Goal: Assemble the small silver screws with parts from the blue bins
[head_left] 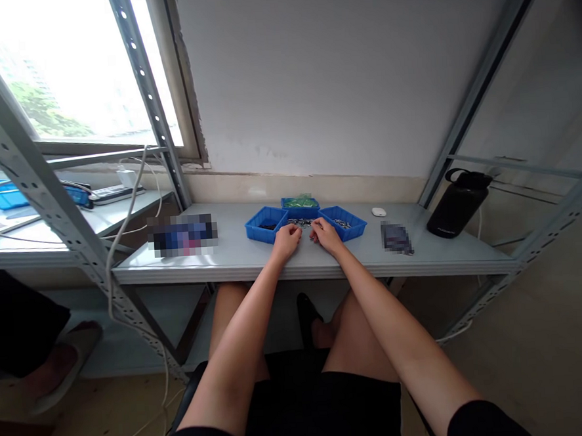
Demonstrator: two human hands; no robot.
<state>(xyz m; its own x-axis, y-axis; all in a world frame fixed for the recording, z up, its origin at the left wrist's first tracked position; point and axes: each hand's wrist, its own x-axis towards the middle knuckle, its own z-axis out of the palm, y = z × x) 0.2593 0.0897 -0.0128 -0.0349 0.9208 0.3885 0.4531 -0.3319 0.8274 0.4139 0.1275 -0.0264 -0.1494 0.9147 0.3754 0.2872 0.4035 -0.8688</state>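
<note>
The person sits at a pale grey metal shelf-table [234, 257], with both bare forearms reaching forward to its middle. The left hand [287, 239] and the right hand [325, 234] rest close together on the surface, knuckles up and fingers curled inward. They curl toward a little heap of small silvery metal pieces [301, 222], which lies on the table between and just beyond the fingertips. Both hands appear to touch this heap, but the fingers are too small in view to tell whether they pinch a piece or merely lie against it

Three shallow blue plastic trays fan around the heap. The left blue tray [260, 233] sits just beside the left hand and holds a few dark bits. The rear blue tray [300, 211] stands behind the heap and is filled with green items. The right blue tray [351, 231] lies just beside the right hand, with more silvery pieces in it

Further right lies a small white oval object [379, 211]. Near the shelf's right post stands a black water bottle with a loop handle [456, 206]. A white cable [119, 235] hangs down by the left post. On the neighbouring table at the left sits another blue tray [4, 196], and below that table shows another person's foot in a sandal [63, 363]
</note>
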